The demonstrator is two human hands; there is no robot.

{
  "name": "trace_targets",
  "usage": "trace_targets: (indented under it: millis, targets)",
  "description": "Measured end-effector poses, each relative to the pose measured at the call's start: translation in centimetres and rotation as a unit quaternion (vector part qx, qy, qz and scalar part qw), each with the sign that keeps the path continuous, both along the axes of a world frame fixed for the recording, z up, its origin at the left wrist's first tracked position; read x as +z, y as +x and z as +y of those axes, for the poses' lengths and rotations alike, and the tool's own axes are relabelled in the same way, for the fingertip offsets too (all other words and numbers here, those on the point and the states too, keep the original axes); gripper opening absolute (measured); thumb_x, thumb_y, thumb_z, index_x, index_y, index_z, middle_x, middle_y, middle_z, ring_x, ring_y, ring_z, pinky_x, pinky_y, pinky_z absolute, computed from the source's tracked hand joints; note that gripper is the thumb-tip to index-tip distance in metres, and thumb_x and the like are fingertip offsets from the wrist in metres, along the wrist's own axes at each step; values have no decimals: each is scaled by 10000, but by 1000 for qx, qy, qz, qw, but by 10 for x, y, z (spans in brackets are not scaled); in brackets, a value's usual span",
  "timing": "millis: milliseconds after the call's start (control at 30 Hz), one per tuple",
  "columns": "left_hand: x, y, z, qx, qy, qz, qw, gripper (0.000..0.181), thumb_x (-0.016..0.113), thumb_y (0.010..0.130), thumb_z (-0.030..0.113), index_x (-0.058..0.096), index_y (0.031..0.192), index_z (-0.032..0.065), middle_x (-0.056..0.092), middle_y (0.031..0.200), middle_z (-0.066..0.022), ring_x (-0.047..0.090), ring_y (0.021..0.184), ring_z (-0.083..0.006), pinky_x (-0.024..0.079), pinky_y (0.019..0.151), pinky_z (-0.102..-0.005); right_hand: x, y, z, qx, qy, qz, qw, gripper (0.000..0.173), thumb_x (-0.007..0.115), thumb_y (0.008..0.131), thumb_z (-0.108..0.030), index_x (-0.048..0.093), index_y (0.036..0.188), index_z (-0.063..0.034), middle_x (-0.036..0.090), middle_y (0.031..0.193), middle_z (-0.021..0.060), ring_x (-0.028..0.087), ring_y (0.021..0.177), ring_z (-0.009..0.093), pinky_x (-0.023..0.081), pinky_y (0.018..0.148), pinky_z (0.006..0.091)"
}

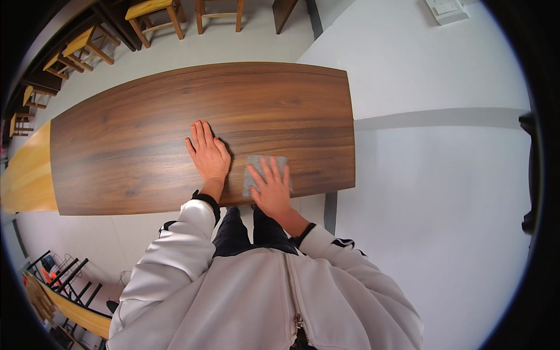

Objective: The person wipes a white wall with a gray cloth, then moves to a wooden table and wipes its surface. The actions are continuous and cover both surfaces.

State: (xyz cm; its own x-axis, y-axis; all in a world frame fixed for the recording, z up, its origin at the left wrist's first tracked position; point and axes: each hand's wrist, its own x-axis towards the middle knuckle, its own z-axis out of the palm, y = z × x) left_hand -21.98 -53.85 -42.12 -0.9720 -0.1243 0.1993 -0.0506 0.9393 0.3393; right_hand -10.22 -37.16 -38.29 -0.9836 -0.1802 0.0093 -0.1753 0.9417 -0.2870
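Note:
Before me is a long table with a dark brown wood-grain top point(127, 144). On its near right part lies a square grey cloth point(248, 180). My right hand point(272, 190) is spread flat over this cloth and holds it against the tabletop; the hand looks slightly blurred. To the left of the cloth, my left hand point(208, 155) rests palm down on the bare wood. It holds nothing, and its fingers point towards the far edge.
A yellow wood surface point(28, 166) adjoins the table's left end. Wooden stools point(151, 8) line the far side. A white wall point(428, 183) with a grey strip stands close on the right. At lower left are a yellow tabletop point(78, 313) and black metal legs point(72, 273).

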Motion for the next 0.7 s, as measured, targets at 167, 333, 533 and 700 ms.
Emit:
trace_targets:
  millis: [167,333,533,700]
  targets:
    - [-1,0,0,-3,3,-6,1000,556,369,966,220,391,1483,17,332,1577,-155,228,1491,-289,131,1205,-518,-7,-63,-8,66,-24,44,997,599,626,881,-358,486,1451,-238,381,1546,109,282,1456,327,203,1143,616]
    - [-4,-2,7,0,-14,-22,1000,560,360,975,234,372,1493,22,307,1589,-151,210,1496,-288,123,1206,-515,-25,-95,61,-65,37,61,995,608,590,913,-340,430,1491,-238,333,1572,116,263,1457,358,191,1145,622]
    - [-6,-1,11,10,-21,-27,999,550,340,998,260,359,1499,32,303,1590,-144,207,1496,-286,120,1208,-506,-33,-24,83,-141,48,51,988,607,586,919,-344,421,1494,-244,300,1585,124,239,1465,373,185,1126,656]
    - [-6,-2,14,15,-18,-36,999,545,353,1005,287,369,1492,42,310,1586,-138,202,1497,-278,121,1208,-500,-19,4,29,-42,10,12,999,596,605,899,-353,461,1468,-250,332,1568,115,257,1456,360,193,1127,647]
